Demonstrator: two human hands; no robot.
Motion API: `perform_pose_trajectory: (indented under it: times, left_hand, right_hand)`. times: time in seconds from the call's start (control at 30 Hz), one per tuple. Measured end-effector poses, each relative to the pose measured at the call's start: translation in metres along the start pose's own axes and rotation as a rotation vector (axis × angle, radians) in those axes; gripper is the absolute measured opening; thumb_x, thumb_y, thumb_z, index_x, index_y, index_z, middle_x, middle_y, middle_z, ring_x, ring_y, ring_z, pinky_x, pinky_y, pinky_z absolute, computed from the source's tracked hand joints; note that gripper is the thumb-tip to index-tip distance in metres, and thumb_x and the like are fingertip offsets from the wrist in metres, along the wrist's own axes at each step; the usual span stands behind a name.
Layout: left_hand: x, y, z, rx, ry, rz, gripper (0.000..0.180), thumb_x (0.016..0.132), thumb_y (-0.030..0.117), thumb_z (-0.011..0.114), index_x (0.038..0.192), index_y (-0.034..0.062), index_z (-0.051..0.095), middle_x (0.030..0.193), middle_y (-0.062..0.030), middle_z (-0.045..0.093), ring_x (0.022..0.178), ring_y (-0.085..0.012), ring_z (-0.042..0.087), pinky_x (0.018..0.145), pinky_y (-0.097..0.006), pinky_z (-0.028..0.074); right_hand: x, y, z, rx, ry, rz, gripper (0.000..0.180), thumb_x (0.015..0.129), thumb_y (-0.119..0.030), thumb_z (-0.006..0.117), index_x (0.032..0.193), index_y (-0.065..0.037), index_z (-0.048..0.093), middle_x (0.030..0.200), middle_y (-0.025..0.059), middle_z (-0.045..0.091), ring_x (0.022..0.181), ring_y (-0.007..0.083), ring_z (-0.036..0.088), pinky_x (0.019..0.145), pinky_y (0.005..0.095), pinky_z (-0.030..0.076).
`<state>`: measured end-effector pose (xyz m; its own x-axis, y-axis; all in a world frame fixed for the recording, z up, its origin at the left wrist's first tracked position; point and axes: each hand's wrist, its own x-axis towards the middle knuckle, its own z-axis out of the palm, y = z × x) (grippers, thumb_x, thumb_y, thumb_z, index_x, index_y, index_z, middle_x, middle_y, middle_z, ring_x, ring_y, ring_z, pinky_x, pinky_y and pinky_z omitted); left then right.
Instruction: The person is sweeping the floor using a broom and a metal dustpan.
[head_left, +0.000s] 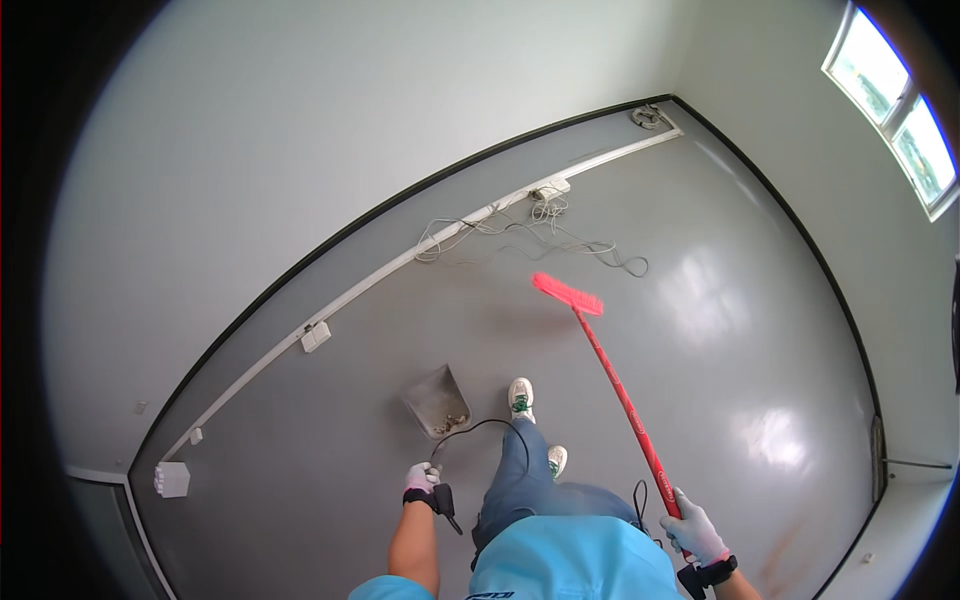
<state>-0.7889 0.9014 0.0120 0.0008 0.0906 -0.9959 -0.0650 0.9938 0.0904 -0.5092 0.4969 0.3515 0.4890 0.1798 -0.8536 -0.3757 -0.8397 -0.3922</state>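
My right hand [695, 530], in a pale glove, is closed round the upper end of a red broom handle. The broom [625, 400] slants forward and left to its pinkish-red bristle head [568, 293]. On the left, a grey dustpan [432, 393] has brownish debris [452, 424] in its near corner. My left hand [422, 476], also gloved, is closed just behind the dustpan, apparently on its handle, which is mostly hidden. A black cable [480, 426] arcs from beside that hand toward my leg. Dark bands with small devices circle both wrists.
Loose pale cables [545, 225] lie tangled on the grey floor ahead, by a white trunking strip [380, 272] with socket boxes [315, 337]. A coiled cable [647, 118] is in the far corner. Walls with dark skirting stand left and right; a window [895, 110] is upper right.
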Motion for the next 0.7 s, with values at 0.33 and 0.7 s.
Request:
perform_pose_trajectory:
  times: [0.33, 0.7]
  left_hand:
    - [0.05, 0.029, 0.127, 0.026, -0.061, 0.02, 0.015, 0.081, 0.003, 0.046, 0.091, 0.0146, 0.046, 0.083, -0.024, 0.053, 0.043, -0.0089, 0.04, 0.033, -0.017, 0.027]
    - [0.108, 0.066, 0.262, -0.081, 0.007, -0.001, 0.011, 0.082, 0.006, 0.045, 0.092, 0.0097, 0.046, 0.081, -0.0247, 0.052, 0.045, -0.0126, 0.044, 0.033, -0.018, 0.032]
  right_hand:
    - [0.047, 0.012, -0.043, 0.414, 0.261, 0.086, 0.072, 0.073, -0.002, 0.047, 0.141, -0.003, 0.023, 0.057, 0.0007, 0.043, 0.038, 0.0069, 0.038, 0.035, 0.0222, 0.034]
    - [0.178, -0.074, -0.142, 0.639, 0.287, 0.022, 0.056, 0.079, 0.0, 0.048, 0.134, -0.009, 0.036, 0.06, 0.0001, 0.043, 0.039, 0.0054, 0.038, 0.034, 0.0203, 0.032]
